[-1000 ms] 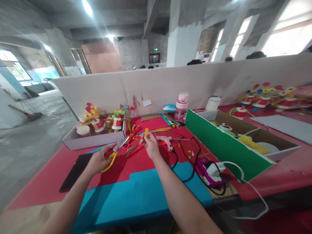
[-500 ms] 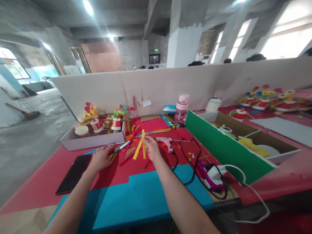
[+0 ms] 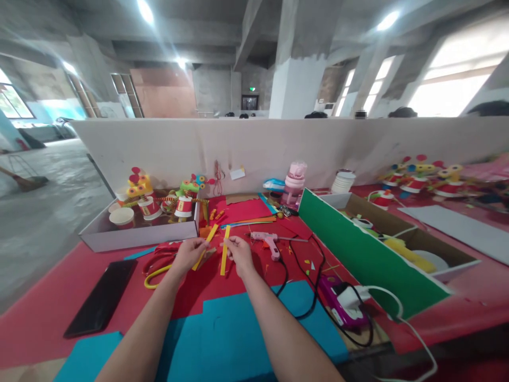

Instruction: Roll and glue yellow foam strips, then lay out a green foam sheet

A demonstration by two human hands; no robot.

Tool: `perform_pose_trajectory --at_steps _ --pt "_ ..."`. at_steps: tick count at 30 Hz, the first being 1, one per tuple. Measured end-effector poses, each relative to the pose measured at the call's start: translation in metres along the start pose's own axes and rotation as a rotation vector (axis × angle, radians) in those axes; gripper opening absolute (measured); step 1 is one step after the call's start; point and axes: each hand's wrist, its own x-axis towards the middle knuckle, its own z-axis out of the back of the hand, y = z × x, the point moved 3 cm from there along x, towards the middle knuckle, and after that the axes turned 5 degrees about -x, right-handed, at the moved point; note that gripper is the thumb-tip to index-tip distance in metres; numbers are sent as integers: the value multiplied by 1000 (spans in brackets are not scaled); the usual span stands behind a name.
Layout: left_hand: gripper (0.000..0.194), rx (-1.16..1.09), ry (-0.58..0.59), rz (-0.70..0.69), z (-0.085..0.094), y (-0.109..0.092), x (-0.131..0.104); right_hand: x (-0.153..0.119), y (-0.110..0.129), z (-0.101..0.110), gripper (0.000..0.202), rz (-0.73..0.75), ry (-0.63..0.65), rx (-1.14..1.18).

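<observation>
1. Now, the left hand point(image 3: 191, 253) has its thumb and fingers pinched shut on one thin yellow strip point(image 3: 204, 248). That strip leans, with its top end to the right.
2. The right hand point(image 3: 240, 257) pinches another yellow strip point(image 3: 225, 254), and this one stands almost straight up in the picture. The two strips are near each other but do not touch. Both are over the red table point(image 3: 186, 295), in the middle.
3. Red and yellow scissor handles point(image 3: 156, 277) lie just to the left of the left hand. The hand and arm hide some of that spot, so I cannot tell if the blades are open.
4. A pink glue gun point(image 3: 270, 244) lies to the right of the right hand, with a black cord.
5. Closer to the front are big blue sheets point(image 3: 234, 329). A flat black thing point(image 3: 101, 298) lies on the left side.
6. At the back left, a white box point(image 3: 139, 237) holds paper cups and bright little toys made with cups.
7. On the right is a box with a green side point(image 3: 358, 254), and a purple power strip point(image 3: 345, 305) with a white plug is near it.
8. A pink bottle point(image 3: 296, 183) stands by the pale wall point(image 3: 246, 143).
</observation>
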Motion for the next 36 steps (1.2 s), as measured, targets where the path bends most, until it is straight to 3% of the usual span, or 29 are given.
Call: perform_pose_trajectory --at_steps 4,6,8,11,14,17,21,26,28,30,32,34,36 --pt "27 482 -287 -22 31 -8 -10 -2 1 0 31 -7 -28 -52" --pt "30 507 -394 -75 34 -17 -14 -3 1 -2 30 17 -17 -85" --pt "33 338 -328 -159 24 -23 -14 -5 1 -6 29 50 34 -127" --pt "37 -40 -77 -160 -3 -20 -11 -10 1 -13 29 80 131 -192" --pt "39 -330 -45 -124 -17 -19 -13 -16 3 -18 31 91 179 -212" --pt "38 -520 -165 -54 -14 -21 -16 -21 3 -22 33 25 282 -225" --pt "36 -646 -403 22 7 -15 -14 -27 2 -26 34 -49 450 -324" --pt "40 -877 -698 -8 44 7 -8 -20 7 -14 29 2 448 -410" --pt "38 -932 -674 -29 52 12 -6 -11 10 -2 27 59 323 -434" --pt "36 -919 -536 -25 50 12 -5 -3 12 10 26 195 160 -547" --pt "32 -819 -399 -2 42 11 -6 0 13 14 19 356 77 -748" --pt "26 -602 -339 -7 32 10 -6 -2 11 12 9 479 105 -948" --pt "25 -337 -320 -56 23 8 -5 -7 8 7 16 536 176 -1094"
